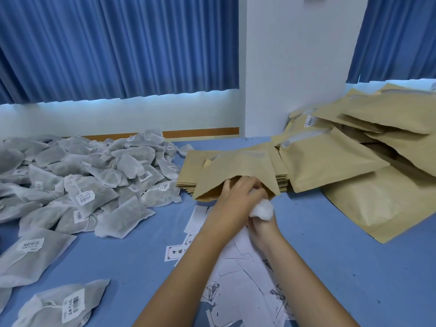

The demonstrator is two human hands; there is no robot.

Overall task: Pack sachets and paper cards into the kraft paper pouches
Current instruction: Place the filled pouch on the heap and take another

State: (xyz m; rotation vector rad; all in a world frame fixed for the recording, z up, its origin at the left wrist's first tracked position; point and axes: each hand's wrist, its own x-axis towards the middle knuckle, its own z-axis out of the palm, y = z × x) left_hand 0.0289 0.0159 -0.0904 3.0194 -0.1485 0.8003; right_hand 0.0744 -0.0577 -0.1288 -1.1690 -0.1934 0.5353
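Both forearms reach from the near edge towards the middle of the blue table (pixel 335 244) and meet at the mouth of an open kraft pouch (pixel 236 167). The pouch lies on a stack of flat pouches (pixel 187 172), with its opening facing the near side.

The left hand (pixel 238 193) lies palm down at the opening. Its fingers are curled over the pouch's lip and its thumb is spread to the left. The right hand (pixel 260 226) sits just below and to the right of it, wrist bent upward. Its fingers are clamped around a white sachet (pixel 262 208), which is bunched at the pouch's mouth and still mostly outside.

Paper cards (pixel 240 267) lie scattered under the forearms. A heap of sachets (pixel 94 175) covers the left of the table. Filled pouches (pixel 368 161) are piled at the far right, against a white pillar (pixel 295 62).
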